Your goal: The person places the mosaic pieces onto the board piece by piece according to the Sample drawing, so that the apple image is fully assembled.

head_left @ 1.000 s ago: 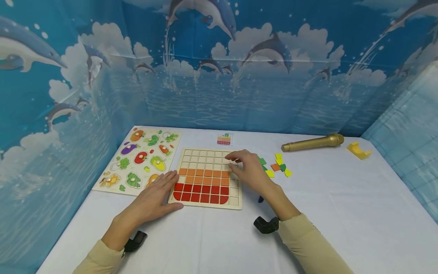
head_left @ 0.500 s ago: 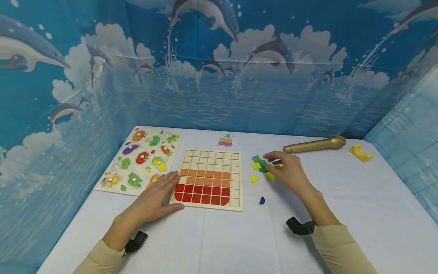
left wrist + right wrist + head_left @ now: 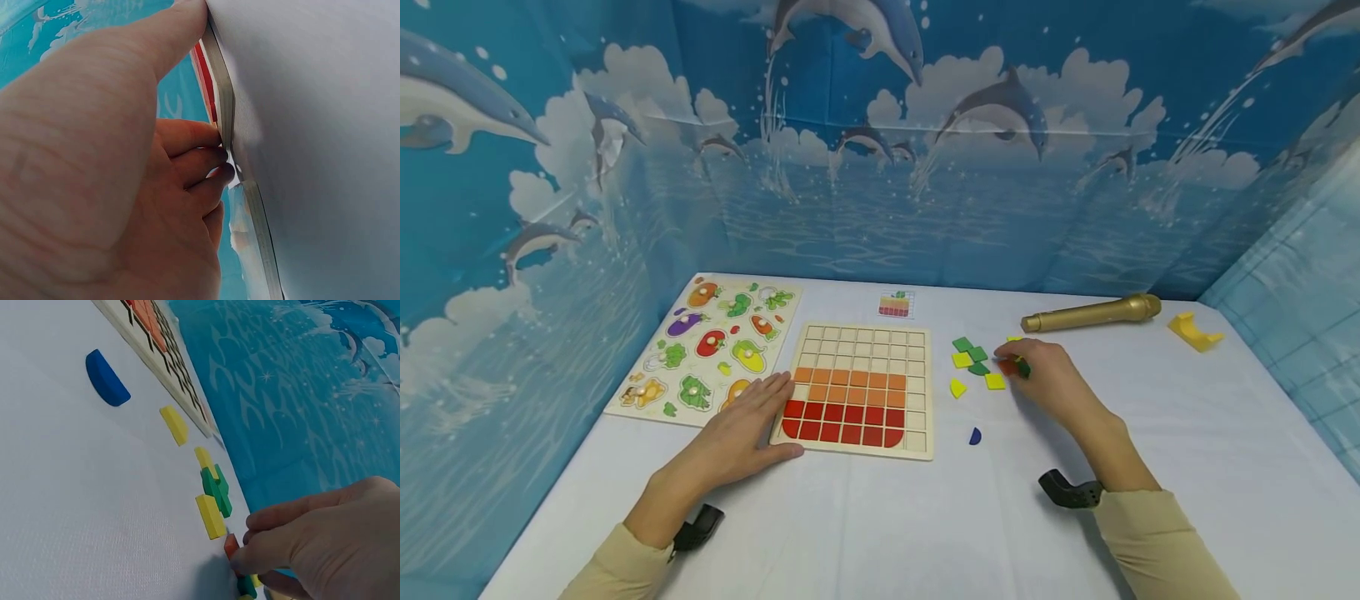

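Observation:
My left hand (image 3: 748, 421) lies flat with straight fingers on the left edge of a wooden grid board (image 3: 919, 454); its thumb is at the front edge. Orange tiles (image 3: 850, 387) fill the board's middle rows, with red tiles (image 3: 842, 422) in the front rows. My right hand (image 3: 1047, 373) is right of the board, over the loose tiles, its fingers bent. Thumb and fingertips are at an orange tile (image 3: 230, 547); whether they pinch it cannot be made out. A green piece (image 3: 1024, 367) shows under that hand. Green tiles (image 3: 962, 343) and yellow tiles (image 3: 995, 382) lie just left.
A blue half-round piece (image 3: 975, 436) lies nearer me. A small picture card (image 3: 897, 304) is behind the board. At left lies a vegetable puzzle board (image 3: 730, 333). A gold microphone (image 3: 1090, 314) and a yellow stand (image 3: 1195, 332) lie at the back right, before a dolphin-print curtain (image 3: 865, 217).
My right hand has moved from above the board's right side to the loose tiles, then slightly farther right and down to the orange tile. My left hand has stayed on the board.

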`<control>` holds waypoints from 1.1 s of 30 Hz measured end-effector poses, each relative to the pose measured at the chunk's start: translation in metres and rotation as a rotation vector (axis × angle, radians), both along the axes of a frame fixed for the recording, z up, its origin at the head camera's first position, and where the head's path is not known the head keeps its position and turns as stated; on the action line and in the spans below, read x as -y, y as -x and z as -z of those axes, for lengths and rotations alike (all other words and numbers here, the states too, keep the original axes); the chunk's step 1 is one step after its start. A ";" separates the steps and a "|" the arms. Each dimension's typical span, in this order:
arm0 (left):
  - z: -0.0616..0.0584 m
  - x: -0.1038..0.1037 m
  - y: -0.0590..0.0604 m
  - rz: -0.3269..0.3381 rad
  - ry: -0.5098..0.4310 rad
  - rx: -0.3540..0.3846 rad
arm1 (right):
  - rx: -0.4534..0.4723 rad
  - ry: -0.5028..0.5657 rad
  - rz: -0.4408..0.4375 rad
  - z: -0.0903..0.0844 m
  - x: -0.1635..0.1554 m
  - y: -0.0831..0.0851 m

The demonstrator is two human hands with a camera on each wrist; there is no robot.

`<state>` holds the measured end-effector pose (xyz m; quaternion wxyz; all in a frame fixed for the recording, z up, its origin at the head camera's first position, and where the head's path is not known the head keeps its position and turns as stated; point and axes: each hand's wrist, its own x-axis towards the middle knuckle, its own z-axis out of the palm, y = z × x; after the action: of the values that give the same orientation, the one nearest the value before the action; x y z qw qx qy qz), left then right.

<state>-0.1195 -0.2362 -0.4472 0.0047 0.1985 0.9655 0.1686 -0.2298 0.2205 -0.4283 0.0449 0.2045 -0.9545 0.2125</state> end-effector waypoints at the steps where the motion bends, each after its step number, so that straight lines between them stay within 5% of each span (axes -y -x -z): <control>1: 0.000 0.000 0.000 -0.001 -0.001 0.002 | -0.015 -0.016 -0.008 0.000 0.000 0.000; 8: 0.000 0.000 0.000 -0.002 -0.006 0.006 | -0.073 -0.021 -0.025 0.002 0.000 -0.001; 33: -0.001 0.000 -0.001 -0.001 -0.015 0.009 | -0.060 0.156 -0.044 0.003 0.011 -0.002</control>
<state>-0.1185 -0.2365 -0.4460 0.0076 0.1971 0.9643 0.1768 -0.2277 0.2098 -0.4314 0.0846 0.2273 -0.9285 0.2811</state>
